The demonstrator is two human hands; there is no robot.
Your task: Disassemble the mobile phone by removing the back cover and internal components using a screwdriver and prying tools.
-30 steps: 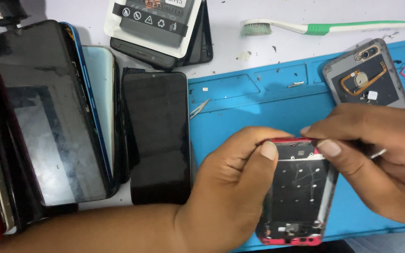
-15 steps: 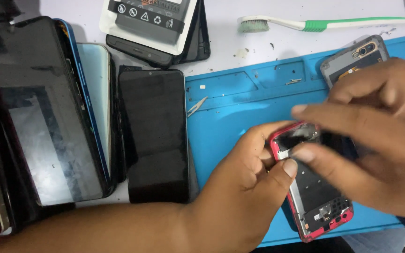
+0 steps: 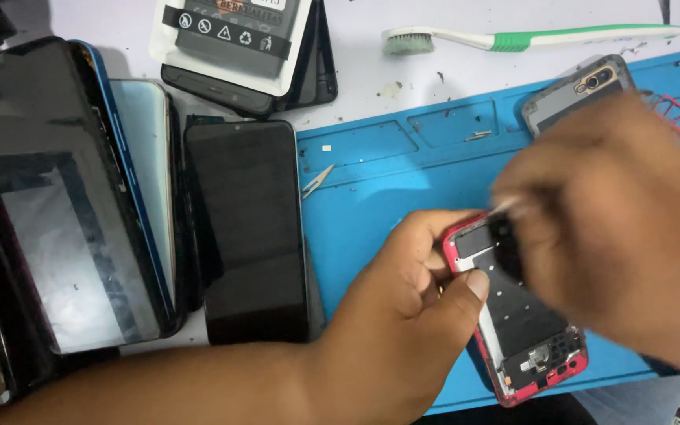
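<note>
My left hand [image 3: 403, 315] grips the red phone frame [image 3: 525, 315] at its left edge, thumb pressed on the open inside. My right hand [image 3: 615, 236], blurred, covers the frame's top from three o'clock; whether it pinches anything I cannot tell. The frame lies on the blue repair mat [image 3: 387, 173]. At nine o'clock on the worktop [image 3: 403, 79] lies a black phone [image 3: 253, 228]; at twelve, a green toothbrush [image 3: 529, 37].

Opened phone frame [image 3: 525, 315]: red-rimmed, back removed, dark inner plate and metal shielding exposed, small components visible at its lower end. It lies tilted on the blue mat, upper end toward centre, lower end near the mat's front edge, upper part partly hidden and blurred.
</note>
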